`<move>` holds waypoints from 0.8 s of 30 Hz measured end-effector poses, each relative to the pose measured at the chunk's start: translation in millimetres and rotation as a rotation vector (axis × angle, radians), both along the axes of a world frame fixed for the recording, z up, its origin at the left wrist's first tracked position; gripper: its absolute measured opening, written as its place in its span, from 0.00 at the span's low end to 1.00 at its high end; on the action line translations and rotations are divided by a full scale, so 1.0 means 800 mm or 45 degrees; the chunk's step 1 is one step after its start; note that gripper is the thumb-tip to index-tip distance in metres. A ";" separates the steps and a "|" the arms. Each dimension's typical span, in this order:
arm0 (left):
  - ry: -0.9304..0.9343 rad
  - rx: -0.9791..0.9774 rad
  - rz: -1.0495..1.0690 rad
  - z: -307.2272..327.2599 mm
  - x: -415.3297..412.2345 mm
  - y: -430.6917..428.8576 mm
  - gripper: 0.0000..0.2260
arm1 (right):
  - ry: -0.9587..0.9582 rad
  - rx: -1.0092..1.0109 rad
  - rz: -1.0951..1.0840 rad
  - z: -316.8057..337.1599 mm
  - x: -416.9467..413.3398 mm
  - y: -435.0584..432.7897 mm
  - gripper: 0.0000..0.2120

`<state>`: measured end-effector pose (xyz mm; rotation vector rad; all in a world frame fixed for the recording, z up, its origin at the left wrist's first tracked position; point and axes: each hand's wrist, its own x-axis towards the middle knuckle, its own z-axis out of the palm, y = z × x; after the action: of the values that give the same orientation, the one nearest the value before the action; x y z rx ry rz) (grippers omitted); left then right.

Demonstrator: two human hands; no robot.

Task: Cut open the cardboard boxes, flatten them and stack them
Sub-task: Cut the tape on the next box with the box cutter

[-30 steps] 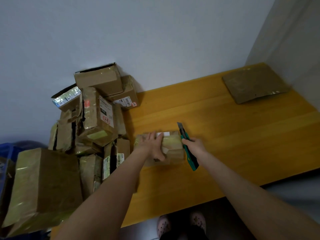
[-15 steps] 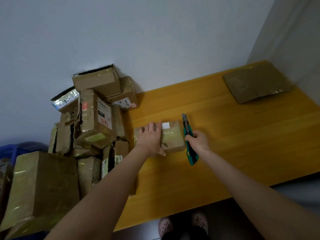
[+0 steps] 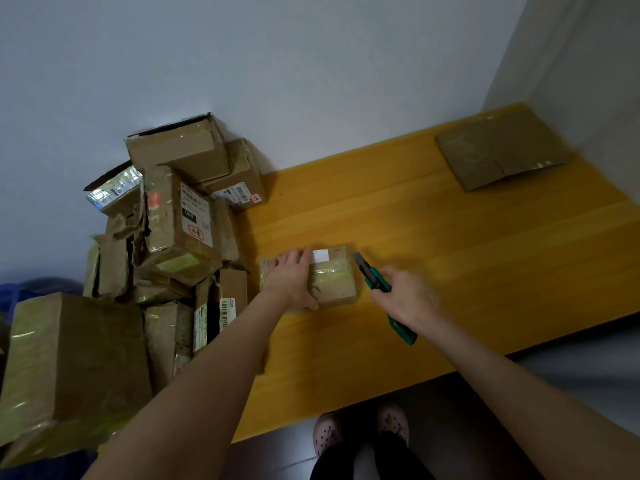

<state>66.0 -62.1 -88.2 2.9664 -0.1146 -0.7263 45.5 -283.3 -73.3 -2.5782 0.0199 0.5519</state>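
Cardboard box (image 3: pixel 335 285) half-hidden under left hand (image 3: pixel 290 280), right hand (image 3: pixel 408 298) masking cutter (image 3: pixel 373 278)

Table (image 3: pixel 485 258): yellow wood, far edge against the wall, right end in the corner.
Wall (image 3: pixel 277 81): plain, pale grey.
Floor (image 3: pixel 273 455): dark, below the table's near edge.
Slippers (image 3: pixel 327 432): pink with dark dots, side by side on the floor.
Blue thing (image 3: pixel 20 289): far left, mostly hidden.

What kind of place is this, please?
Likely a room at home: a yellow wooden table against bare white walls, a heap of taped brown cardboard parcel boxes, and feet in dotted slippers.
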 end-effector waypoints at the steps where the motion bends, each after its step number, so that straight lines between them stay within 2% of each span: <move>1: 0.000 0.001 0.004 0.000 0.000 0.000 0.53 | -0.021 -0.063 0.033 0.002 -0.003 -0.001 0.21; 4: -0.015 0.004 0.017 0.002 0.000 -0.002 0.53 | -0.072 -0.188 0.106 0.006 -0.009 -0.001 0.22; 10: -0.017 0.027 0.023 0.001 -0.001 -0.004 0.54 | -0.075 -0.275 0.207 0.017 -0.003 0.002 0.18; 16: -0.047 0.044 0.031 0.000 -0.005 -0.004 0.53 | -0.161 -0.537 0.339 0.030 -0.001 0.015 0.15; 24: -0.073 0.059 0.050 -0.003 -0.008 -0.006 0.53 | -0.137 -0.530 0.378 0.036 0.000 0.025 0.11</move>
<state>59.7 -67.1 -90.3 3.0251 -0.0433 -0.6488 45.2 -263.4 -44.1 -3.0392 -0.3216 0.5614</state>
